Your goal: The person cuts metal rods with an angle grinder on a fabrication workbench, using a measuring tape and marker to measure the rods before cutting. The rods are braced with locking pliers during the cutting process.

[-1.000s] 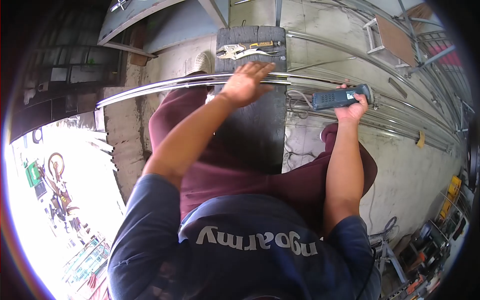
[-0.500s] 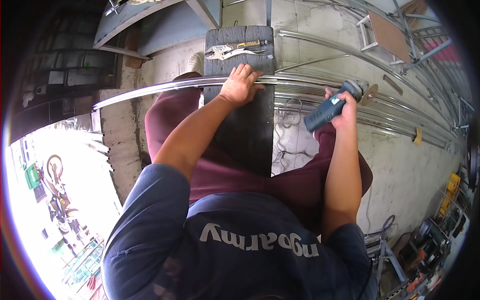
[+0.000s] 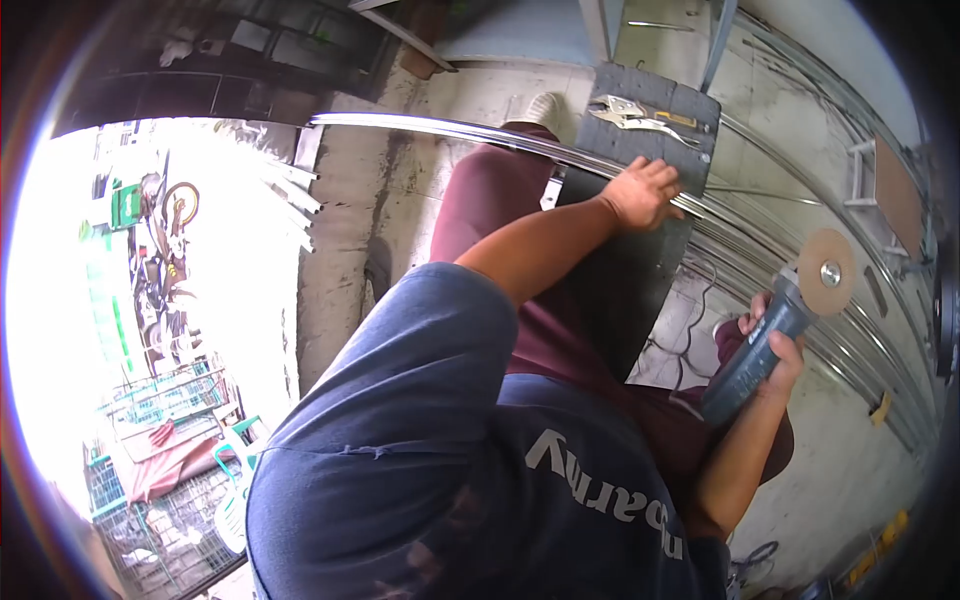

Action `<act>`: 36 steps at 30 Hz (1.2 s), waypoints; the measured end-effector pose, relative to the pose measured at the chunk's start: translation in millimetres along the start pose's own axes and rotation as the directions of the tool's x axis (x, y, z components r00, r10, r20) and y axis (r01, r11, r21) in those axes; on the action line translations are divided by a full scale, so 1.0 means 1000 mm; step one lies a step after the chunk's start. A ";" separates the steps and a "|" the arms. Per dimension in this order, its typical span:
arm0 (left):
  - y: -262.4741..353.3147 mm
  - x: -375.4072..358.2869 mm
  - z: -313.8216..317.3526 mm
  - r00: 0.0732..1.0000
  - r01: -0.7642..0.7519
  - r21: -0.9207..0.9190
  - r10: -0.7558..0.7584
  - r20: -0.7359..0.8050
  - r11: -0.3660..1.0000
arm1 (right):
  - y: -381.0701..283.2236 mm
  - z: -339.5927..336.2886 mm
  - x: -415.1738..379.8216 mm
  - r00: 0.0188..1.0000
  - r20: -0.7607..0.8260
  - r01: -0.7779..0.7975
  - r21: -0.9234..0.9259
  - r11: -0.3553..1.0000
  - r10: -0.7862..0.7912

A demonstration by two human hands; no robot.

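My left hand (image 3: 643,195) is closed over shiny metal tubes (image 3: 480,136) that lie across a dark wooden bench (image 3: 628,280) between my legs. The tubes' left ends reach out over the floor. My right hand (image 3: 785,358) grips the body of an angle grinder (image 3: 742,378), off the bench's right side. Its thin tan cutting disc (image 3: 838,285) points up and away from me, flat side towards the camera. On the far end of the bench rest locking pliers (image 3: 632,113) and a yellow-and-black tool (image 3: 676,119) that looks like a utility knife.
More long metal tubes (image 3: 850,365) lie on the concrete floor to the right. A thin cord (image 3: 690,335) snakes beside the bench. A blue-grey metal frame (image 3: 597,30) stands beyond it. At the left, a bright doorway opens onto a bicycle (image 3: 180,205) and wire crates (image 3: 160,400).
My view has swung to the left, showing more of the doorway. The grinder has turned so its disc faces the camera. My left hand stays on the tubes.
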State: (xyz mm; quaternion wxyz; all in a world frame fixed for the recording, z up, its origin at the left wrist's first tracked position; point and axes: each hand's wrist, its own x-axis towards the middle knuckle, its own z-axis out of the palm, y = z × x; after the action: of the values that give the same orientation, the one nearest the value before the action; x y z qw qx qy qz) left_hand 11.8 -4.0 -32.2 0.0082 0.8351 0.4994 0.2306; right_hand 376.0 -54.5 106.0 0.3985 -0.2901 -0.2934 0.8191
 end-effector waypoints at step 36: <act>0.018 0.014 -0.023 0.952 0.271 0.015 -0.271 0.145 0.962 | 0.066 0.032 0.021 0.876 -0.482 -0.181 -0.291 0.940 0.019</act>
State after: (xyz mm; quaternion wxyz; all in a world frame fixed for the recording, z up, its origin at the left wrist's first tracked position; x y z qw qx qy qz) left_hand 23.3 -6.4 -2.0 0.0785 0.7732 0.6067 0.1671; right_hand 310.9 -78.8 75.1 0.3608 -0.5577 -0.3034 0.6831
